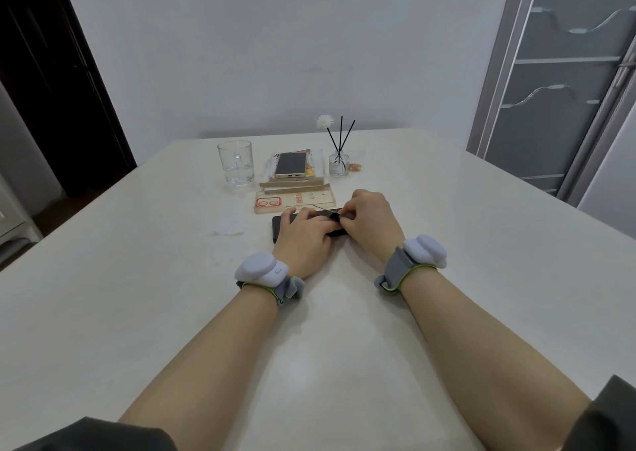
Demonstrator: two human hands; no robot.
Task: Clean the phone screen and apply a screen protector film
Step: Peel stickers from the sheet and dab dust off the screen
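A black phone [280, 225] lies flat on the white table [137, 278], its long side running left to right. My left hand [303, 240] rests on top of it with fingers laid flat across the screen. My right hand [370, 218] is at the phone's right end, fingertips pinching a small tab or film edge [335, 215]; a thin clear film edge [323, 207] lifts from there. Most of the screen is hidden under both hands.
Behind the phone lies a clear phone case [294, 201] with red print. Further back, a gold phone [290, 165] sits on a stack of packaging, a glass mug [236, 162] to its left, a reed diffuser [339, 161] to its right. A crumpled white wipe [229, 227] lies left.
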